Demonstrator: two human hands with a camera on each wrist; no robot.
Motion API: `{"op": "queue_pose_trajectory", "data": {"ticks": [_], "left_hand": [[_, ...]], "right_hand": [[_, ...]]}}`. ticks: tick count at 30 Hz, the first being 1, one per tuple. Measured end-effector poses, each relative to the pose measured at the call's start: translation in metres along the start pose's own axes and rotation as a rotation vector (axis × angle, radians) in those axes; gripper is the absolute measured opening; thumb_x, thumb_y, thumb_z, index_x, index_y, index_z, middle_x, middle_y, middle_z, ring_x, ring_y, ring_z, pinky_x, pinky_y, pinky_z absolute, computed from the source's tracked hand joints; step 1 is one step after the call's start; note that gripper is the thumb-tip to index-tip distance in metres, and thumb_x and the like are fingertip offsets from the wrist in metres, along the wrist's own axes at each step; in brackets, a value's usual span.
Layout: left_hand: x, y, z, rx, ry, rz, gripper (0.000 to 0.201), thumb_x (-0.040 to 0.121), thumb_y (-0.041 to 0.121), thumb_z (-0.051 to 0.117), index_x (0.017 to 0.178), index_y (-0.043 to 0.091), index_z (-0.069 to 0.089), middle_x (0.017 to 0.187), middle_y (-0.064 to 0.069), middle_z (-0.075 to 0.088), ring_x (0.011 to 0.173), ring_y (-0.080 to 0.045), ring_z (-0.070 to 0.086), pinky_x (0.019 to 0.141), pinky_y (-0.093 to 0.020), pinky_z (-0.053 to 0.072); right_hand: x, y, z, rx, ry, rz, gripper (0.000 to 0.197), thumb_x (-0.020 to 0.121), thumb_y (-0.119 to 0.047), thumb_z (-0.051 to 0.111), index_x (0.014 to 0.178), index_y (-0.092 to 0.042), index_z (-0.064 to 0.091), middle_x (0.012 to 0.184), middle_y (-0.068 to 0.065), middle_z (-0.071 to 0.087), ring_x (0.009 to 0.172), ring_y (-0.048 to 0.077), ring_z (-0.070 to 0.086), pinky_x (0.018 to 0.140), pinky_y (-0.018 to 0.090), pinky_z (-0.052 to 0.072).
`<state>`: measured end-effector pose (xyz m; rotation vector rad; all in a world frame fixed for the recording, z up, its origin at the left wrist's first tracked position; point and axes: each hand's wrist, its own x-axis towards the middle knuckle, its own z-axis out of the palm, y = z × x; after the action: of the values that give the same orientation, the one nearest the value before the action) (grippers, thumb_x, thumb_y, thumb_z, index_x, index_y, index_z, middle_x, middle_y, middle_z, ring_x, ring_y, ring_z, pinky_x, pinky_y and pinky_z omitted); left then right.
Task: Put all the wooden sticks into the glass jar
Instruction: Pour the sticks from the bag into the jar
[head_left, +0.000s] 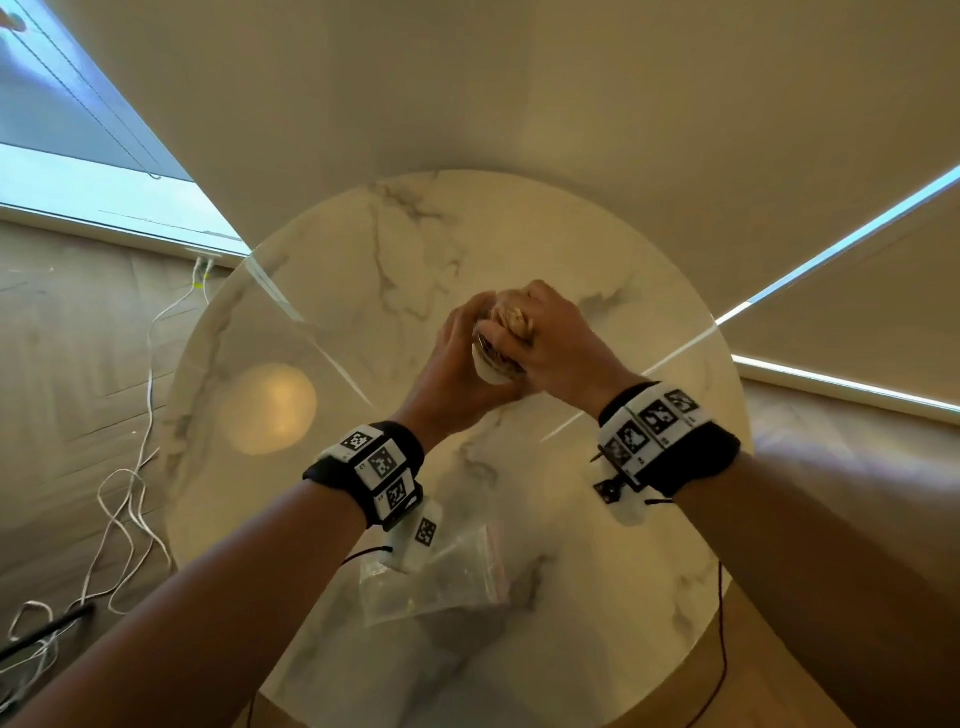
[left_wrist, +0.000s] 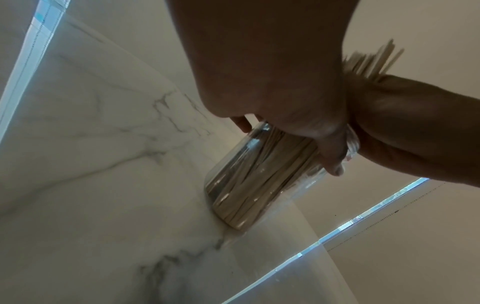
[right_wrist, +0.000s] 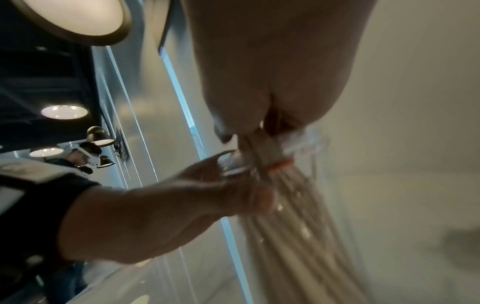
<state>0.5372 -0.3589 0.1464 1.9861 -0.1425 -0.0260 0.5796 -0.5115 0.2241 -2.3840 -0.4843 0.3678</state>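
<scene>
At worktop (head_left: 395, 249) centre, glass jar (left_wrist: 249, 176) is clasped by left grip (head_left: 457, 358), while wooden sticks (left_wrist: 369, 61), axis in line with the jar, are clenched from above by right grip (head_left: 556, 338).

Desk (head_left: 597, 545) white marble, grey veining. Wooden sticks (left_wrist: 249, 185) pale tan in clear glass jar (left_wrist: 315, 176); orange band (right_wrist: 281, 164) round the bundle. Wrist straps (head_left: 696, 457) black with black-and-white square marker tiles; floor (head_left: 67, 374) wood grain.

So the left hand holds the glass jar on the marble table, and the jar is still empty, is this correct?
Not quite. The left hand does hold the glass jar on the marble table, but the jar is packed with wooden sticks, as the left wrist view shows.
</scene>
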Motion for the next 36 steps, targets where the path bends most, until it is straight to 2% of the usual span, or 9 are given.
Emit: {"op": "queue_pose_trajectory", "data": {"ticks": [6,12,16,18,20,26,31,34,36], "left_hand": [[0.0,-0.001,-0.001,-0.047,-0.005,-0.056,0.115,0.064,0.036,0.099,0.155,0.016,0.032,0.146,-0.001,0.043,0.135,-0.017,0.046,0.112,-0.035,0.045],[0.002,-0.002,-0.003,-0.038,-0.035,-0.069,0.117,0.062,0.045,0.097,0.155,0.02,0.031,0.149,-0.002,0.043,0.135,-0.019,0.047,0.112,-0.044,0.047],[0.002,-0.003,-0.004,-0.043,-0.045,-0.055,0.116,0.063,0.046,0.095,0.155,0.021,0.031,0.148,-0.003,0.043,0.135,-0.02,0.048,0.11,-0.046,0.049],[0.002,-0.004,-0.004,-0.04,-0.047,-0.055,0.114,0.063,0.043,0.096,0.154,0.022,0.031,0.147,-0.004,0.043,0.133,-0.021,0.048,0.108,-0.047,0.05],[0.002,-0.003,-0.003,-0.038,-0.043,-0.051,0.114,0.062,0.047,0.095,0.154,0.022,0.03,0.147,-0.004,0.043,0.133,-0.021,0.048,0.107,-0.047,0.051],[0.002,-0.004,-0.001,-0.028,-0.045,-0.039,0.118,0.059,0.06,0.086,0.154,0.022,0.027,0.147,-0.004,0.042,0.137,-0.023,0.046,0.111,-0.049,0.047],[0.002,-0.004,-0.002,-0.004,-0.033,-0.042,0.116,0.063,0.039,0.098,0.155,0.019,0.03,0.141,0.005,0.04,0.133,-0.02,0.047,0.11,-0.046,0.048],[0.001,-0.006,-0.002,0.006,-0.028,-0.005,0.115,0.063,0.044,0.095,0.154,0.02,0.029,0.139,0.007,0.038,0.132,-0.021,0.048,0.108,-0.048,0.05],[0.001,-0.007,-0.002,0.027,-0.035,-0.001,0.116,0.063,0.045,0.094,0.155,0.019,0.027,0.141,0.006,0.038,0.134,-0.022,0.047,0.109,-0.048,0.049]], "right_hand": [[0.001,-0.005,-0.047,-0.153,-0.224,-0.054,0.043,0.084,-0.024,0.084,0.124,-0.018,0.07,0.114,-0.004,0.065,0.097,0.01,0.065,0.089,0.024,0.053],[0.011,-0.008,-0.026,-0.339,-0.192,-0.049,0.034,0.087,-0.003,0.07,0.119,-0.014,0.073,0.113,0.011,0.074,0.1,0.03,0.071,0.088,0.043,0.058],[0.011,-0.008,-0.032,-0.256,-0.193,-0.104,0.038,0.083,-0.006,0.076,0.121,-0.011,0.073,0.116,0.007,0.073,0.101,0.023,0.069,0.089,0.039,0.058],[0.008,-0.009,-0.047,-0.196,-0.178,-0.064,0.042,0.081,-0.011,0.082,0.122,-0.013,0.073,0.113,0.003,0.071,0.101,0.016,0.069,0.087,0.029,0.059],[0.006,-0.012,-0.052,-0.171,-0.2,-0.068,0.035,0.08,-0.01,0.084,0.113,-0.013,0.073,0.106,-0.001,0.07,0.093,0.013,0.072,0.081,0.025,0.06],[0.012,-0.017,-0.025,-0.321,-0.219,-0.171,0.009,0.083,-0.006,0.075,0.092,-0.007,0.076,0.1,0.005,0.074,0.087,0.027,0.069,0.08,0.047,0.057],[0.023,-0.014,-0.034,-0.564,-0.17,-0.083,0.024,0.094,-0.014,0.064,0.115,-0.013,0.076,0.108,0.014,0.073,0.096,0.035,0.069,0.084,0.047,0.058],[0.022,-0.01,-0.038,-0.485,-0.145,-0.195,0.025,0.093,-0.009,0.067,0.116,-0.01,0.076,0.109,0.013,0.075,0.098,0.033,0.071,0.086,0.049,0.058],[0.017,-0.008,-0.033,-0.515,-0.254,-0.303,0.027,0.091,-0.004,0.069,0.116,-0.01,0.077,0.111,0.013,0.077,0.097,0.033,0.073,0.086,0.049,0.059]]}}
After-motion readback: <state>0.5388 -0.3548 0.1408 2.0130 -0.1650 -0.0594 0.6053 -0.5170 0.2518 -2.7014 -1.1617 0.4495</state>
